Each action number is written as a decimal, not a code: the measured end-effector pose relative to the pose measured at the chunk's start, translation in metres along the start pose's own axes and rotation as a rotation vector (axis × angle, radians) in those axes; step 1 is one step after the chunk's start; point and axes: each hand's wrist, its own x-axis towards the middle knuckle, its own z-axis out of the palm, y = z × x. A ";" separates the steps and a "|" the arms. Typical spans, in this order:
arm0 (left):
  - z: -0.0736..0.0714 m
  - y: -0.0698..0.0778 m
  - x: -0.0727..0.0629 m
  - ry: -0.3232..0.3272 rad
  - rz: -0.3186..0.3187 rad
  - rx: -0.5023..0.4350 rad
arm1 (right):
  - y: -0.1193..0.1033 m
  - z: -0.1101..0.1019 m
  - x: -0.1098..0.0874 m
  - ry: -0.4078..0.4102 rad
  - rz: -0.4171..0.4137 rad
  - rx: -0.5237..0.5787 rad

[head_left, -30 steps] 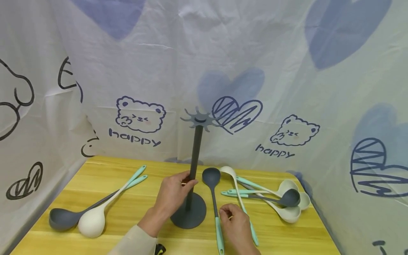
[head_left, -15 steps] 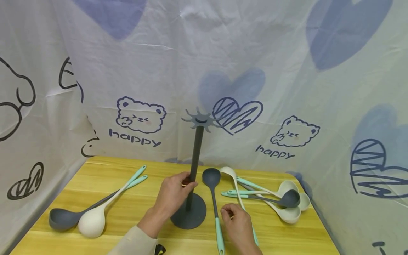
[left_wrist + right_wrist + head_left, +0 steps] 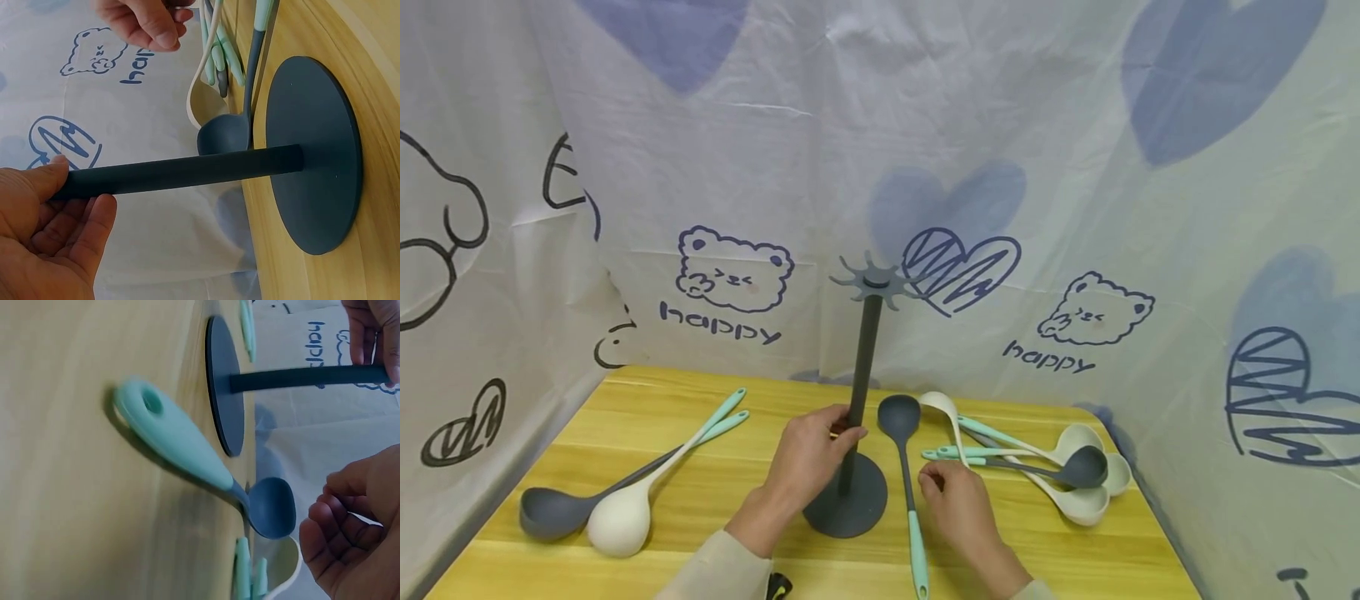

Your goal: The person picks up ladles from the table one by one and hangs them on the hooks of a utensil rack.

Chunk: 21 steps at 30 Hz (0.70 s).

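A dark grey utensil stand (image 3: 866,350) with a hooked top and round base stands upright mid-table. My left hand (image 3: 808,450) holds its pole, thumb on one side and fingers on the other. Right of the base lies a dark ladle (image 3: 898,417) with a mint handle. My right hand (image 3: 958,508) hovers beside it with loosely curled fingers and nothing between them, as the right wrist view confirms. Behind that hand lies a white ladle (image 3: 953,417), its handle hidden by the hand. The dark ladle's mint handle (image 3: 178,437) appears close up in the right wrist view.
At the left, a dark ladle (image 3: 553,512) and a white ladle (image 3: 619,521) lie crossed. Several ladles overlap in a pile at the right, with a dark one (image 3: 1084,467) on top. A printed curtain (image 3: 820,167) rises behind the wooden table (image 3: 692,492).
My right hand has moved slightly away from me, farther up along the white ladle, and more of its wrist and sleeve shows. The left hand keeps its hold on the pole.
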 end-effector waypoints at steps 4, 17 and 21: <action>0.000 0.001 0.000 -0.006 0.005 0.004 | 0.002 -0.005 0.013 -0.060 -0.080 -0.075; -0.002 0.001 0.000 -0.013 -0.009 0.015 | 0.020 -0.001 0.039 -0.244 -0.322 -0.323; -0.001 0.001 0.000 -0.014 -0.006 0.001 | 0.025 0.005 0.041 -0.259 -0.310 -0.337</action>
